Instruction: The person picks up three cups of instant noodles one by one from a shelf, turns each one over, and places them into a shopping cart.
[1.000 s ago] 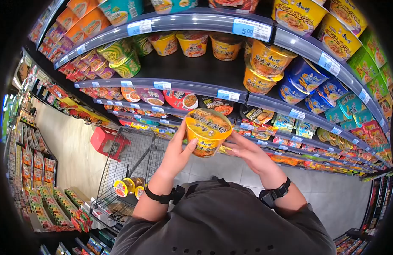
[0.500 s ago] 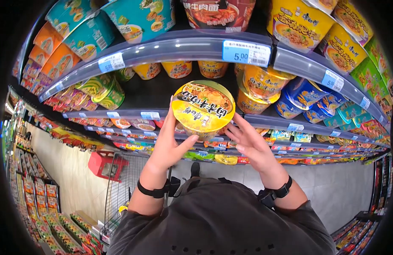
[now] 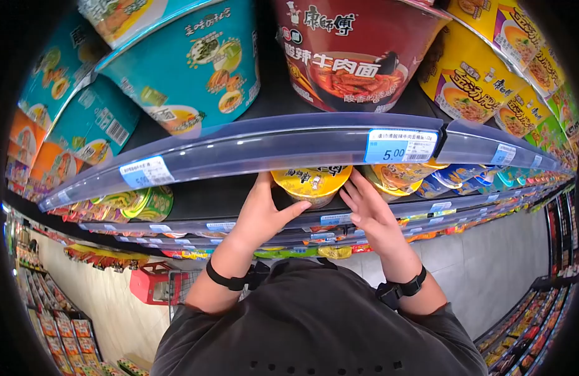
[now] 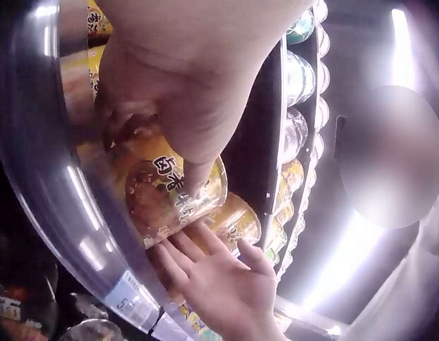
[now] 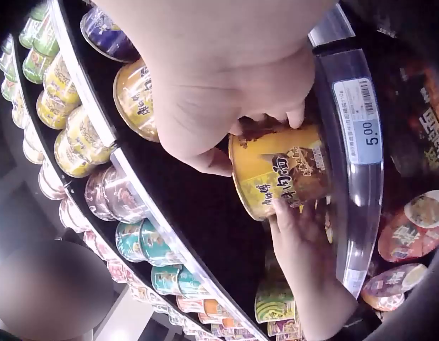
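Note:
A yellow instant noodle bowl (image 3: 311, 186) is held beneath the upper shelf's front edge, which hides its far part in the head view. My left hand (image 3: 262, 214) grips it from the left, thumb along the near side; the left wrist view shows that thumb on the printed bowl (image 4: 159, 188). On the other side, my right hand (image 3: 372, 212) has its fingers fairly straight against the bowl. Its palm (image 4: 230, 291) faces the bowl in the left wrist view. In the right wrist view, the bowl (image 5: 283, 167) lies between both hands, close to the shelf edge.
Overhead, the upper shelf's edge (image 3: 258, 147) carries price tags and large teal (image 3: 189, 69) and red (image 3: 365, 53) noodle buckets. Stacked yellow bowls (image 3: 399, 178) stand right of my hand. Green bowls (image 3: 148, 203) sit to the left. A red stool (image 3: 153, 282) stands on the floor.
Both hands have carried the noodle bowl forward, from in front of the shelves to beneath the upper shelf edge. The view has come closer to the upper shelf, and the cart has mostly left sight.

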Motion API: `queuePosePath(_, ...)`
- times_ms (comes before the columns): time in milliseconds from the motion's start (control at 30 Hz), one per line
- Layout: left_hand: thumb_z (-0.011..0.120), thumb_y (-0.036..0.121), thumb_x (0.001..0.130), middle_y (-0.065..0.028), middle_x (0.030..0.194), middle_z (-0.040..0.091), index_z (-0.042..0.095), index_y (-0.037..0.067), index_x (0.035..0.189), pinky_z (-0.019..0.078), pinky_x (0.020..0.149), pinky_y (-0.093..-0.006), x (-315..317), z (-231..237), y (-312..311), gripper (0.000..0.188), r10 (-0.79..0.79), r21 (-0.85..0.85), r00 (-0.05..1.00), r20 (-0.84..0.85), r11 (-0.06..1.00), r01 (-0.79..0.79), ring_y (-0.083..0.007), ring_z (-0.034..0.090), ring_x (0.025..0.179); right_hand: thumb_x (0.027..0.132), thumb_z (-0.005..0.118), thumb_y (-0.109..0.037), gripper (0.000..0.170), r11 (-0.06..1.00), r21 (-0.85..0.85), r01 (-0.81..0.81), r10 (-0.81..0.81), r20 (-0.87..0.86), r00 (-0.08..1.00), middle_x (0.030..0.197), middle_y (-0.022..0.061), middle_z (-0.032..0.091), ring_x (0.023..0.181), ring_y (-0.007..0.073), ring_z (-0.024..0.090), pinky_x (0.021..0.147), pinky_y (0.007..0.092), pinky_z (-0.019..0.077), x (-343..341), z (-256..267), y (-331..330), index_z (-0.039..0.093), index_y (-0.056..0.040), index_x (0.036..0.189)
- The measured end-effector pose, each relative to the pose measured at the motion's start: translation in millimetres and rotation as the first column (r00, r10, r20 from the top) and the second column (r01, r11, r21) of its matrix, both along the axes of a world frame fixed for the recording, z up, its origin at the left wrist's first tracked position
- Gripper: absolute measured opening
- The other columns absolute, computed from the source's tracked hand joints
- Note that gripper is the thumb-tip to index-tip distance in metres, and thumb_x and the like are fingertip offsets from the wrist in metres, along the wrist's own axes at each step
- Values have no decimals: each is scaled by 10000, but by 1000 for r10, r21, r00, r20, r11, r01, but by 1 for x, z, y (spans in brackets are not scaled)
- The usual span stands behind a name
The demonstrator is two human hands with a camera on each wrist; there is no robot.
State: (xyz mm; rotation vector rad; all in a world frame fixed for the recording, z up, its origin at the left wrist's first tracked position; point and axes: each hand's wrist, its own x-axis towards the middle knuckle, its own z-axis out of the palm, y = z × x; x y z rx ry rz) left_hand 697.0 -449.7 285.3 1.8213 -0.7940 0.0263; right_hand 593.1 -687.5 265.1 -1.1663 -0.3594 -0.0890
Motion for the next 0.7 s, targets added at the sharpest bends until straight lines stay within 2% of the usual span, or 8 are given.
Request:
queuePosePath(67,919,222,763,-275,1447,518,242,-46,1548,419,1137,-432,-4,5,-3,1070,50,100,995,81,993,-58,-430,516,1364,931,553,46,841,1000,-4,20,-20,-6,1000,1728,174,124,1608,312,99,1287,481,106,0,-1,1,117,18,1649)
queuePosePath(133,924,231,759,-284,1446,514,226,-51,1548,421,1135,-434,-6,-1,-5,1092,51,89,997,64,994,-57,-432,516,1363,907,632,-56,889,997,-33,72,-74,-77,994,1724,174,154,1604,313,134,1287,490,133,-3,2,2,142,27,1645)
queuePosePath(367,919,245,771,-328,1517,421,79,-87,1591,397,1163,-436,-15,-14,-13,1219,103,116,987,124,986,-118,-446,464,1414,929,617,-59,855,998,-49,37,-45,-163,986,1718,172,197,1600,297,174,1281,457,167,-26,7,-9,160,8,1648)
queuePosePath(467,904,238,789,-338,1548,379,37,-86,1605,377,1182,-431,-22,-10,-20,1234,126,104,979,161,984,-144,-439,429,1445,938,622,-79,811,992,-125,2,-21,-149,989,1699,190,251,1581,303,243,1271,448,210,-46,7,-20,215,11,1634)
queuePosePath(567,887,214,808,-342,1563,359,13,-68,1618,357,1197,-426,-34,-7,-25,1225,158,91,978,134,981,-171,-430,411,1462,963,563,6,743,993,-108,-53,36,-148,988,1707,157,241,1586,301,222,1272,457,207,-71,1,-36,239,-11,1631)
queuePosePath(600,878,196,819,-335,1556,371,14,-60,1621,359,1195,-424,-41,-6,-26,1207,175,70,980,93,981,-181,-415,422,1456,965,562,-1,707,995,-93,-35,22,-143,990,1681,168,301,1560,309,291,1261,454,247,-80,0,-39,283,-6,1614)
queuePosePath(633,869,177,829,-329,1549,382,15,-52,1624,361,1192,-422,-49,-5,-27,1189,192,49,980,51,980,-195,-401,433,1450,965,562,-1,707,994,-96,-41,27,-144,989,1681,168,301,1560,309,291,1261,454,247,-89,-2,-43,283,-6,1614)
queuePosePath(700,851,166,848,-316,1512,421,39,-50,1622,366,1187,-447,-68,-10,-24,1143,282,81,952,118,953,-293,-396,459,1418,972,599,-136,684,995,-85,-48,31,-198,980,1618,222,396,1506,350,393,1231,473,315,-106,-5,-53,334,33,1580)
